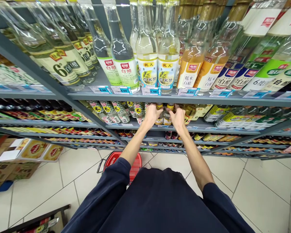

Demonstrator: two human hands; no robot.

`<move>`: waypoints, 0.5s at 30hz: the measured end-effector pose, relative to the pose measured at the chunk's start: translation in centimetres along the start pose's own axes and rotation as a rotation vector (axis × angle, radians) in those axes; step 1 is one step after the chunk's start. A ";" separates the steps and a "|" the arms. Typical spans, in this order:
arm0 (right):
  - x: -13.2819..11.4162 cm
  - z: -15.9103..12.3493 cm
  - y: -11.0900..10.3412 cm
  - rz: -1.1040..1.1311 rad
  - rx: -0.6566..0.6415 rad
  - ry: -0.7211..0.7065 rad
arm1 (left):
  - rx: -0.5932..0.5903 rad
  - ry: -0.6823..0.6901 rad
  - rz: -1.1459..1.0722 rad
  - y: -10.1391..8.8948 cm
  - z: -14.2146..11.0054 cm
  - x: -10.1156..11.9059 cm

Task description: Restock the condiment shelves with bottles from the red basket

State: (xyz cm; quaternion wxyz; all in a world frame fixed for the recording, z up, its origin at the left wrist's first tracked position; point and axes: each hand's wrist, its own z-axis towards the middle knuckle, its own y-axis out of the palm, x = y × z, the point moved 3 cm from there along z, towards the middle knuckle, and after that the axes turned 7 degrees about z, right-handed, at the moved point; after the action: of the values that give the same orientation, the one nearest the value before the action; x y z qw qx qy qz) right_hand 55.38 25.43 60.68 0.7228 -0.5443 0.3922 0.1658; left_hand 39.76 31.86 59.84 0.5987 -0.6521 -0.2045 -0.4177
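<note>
Both my arms reach forward to the second shelf down, under a row of tall vinegar bottles. My left hand (152, 115) curls around the left side of a small vinegar bottle with a yellow label (159, 120), its thumb across the upper part. Close beside it, a matching vinegar bottle (167, 121) has my right hand (178, 118) on its right side, thumb pointing inward. The two bottles stand upright, side by side. Their tops are partly hidden under the upper shelf edge, as are some of my fingertips.
Clear vinegar bottles (149, 64) line the upper shelf (126, 97) with price tags along its edge. Checkered-label bottles (121, 111) stand left of my hands. A red shopping basket (135, 165) sits on the tiled floor; cartons (35, 152) are stacked at the left.
</note>
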 end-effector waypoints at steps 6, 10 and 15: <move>0.2 0.4 0.1 -0.056 0.024 -0.020 | -0.059 -0.006 -0.060 0.2 0.6 -0.4; -0.7 -0.4 -0.3 -0.051 0.079 -0.100 | -0.022 -0.003 -0.069 -0.4 0.1 -0.1; 1.8 -8.5 -0.5 0.134 0.251 -0.095 | 0.119 -0.202 -0.402 0.8 -8.8 -3.0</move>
State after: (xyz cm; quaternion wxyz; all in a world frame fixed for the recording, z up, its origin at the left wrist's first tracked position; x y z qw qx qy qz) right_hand 53.55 17.17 58.83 0.7902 -0.4136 0.4109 0.1888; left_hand 36.01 23.99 56.36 0.5176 -0.6003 -0.4135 -0.4481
